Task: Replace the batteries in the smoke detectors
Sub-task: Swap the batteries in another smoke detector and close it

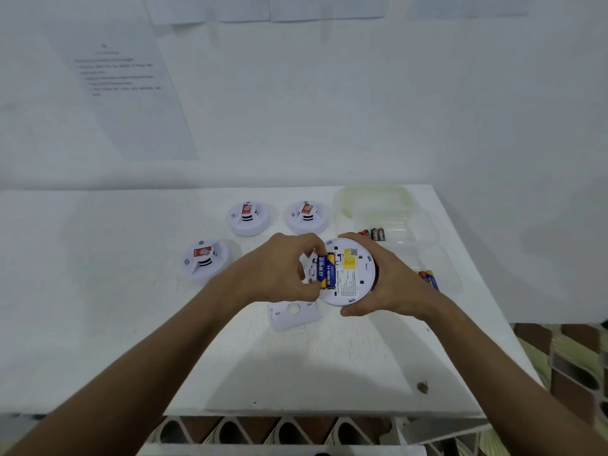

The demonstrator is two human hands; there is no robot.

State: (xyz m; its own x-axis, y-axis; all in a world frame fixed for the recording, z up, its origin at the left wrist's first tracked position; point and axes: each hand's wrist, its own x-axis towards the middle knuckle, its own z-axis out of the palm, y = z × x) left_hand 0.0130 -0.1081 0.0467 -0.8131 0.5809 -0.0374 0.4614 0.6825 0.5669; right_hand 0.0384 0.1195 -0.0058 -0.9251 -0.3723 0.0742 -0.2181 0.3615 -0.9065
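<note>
The person is holding the open detector upside down just above the worktop, and everything else is sitting around it. The right hand is cupping its rim from the right, fingers curled round the edge, while the left hand is pinching at the blue batteries lying in the bay on its left side. The shell is looking like light, stiff plastic, smooth enough to slip, so gripping by the rim seems the sound hold; the batteries are small, hard and round, best taken at the ends where the spring gives. The cover is lying just in front of the detector. Three more detectors are sitting to the left and behind it. Dark batteries are lying just behind it by a clear box, and a few more blue ones are peeking out to the right of it.
</note>
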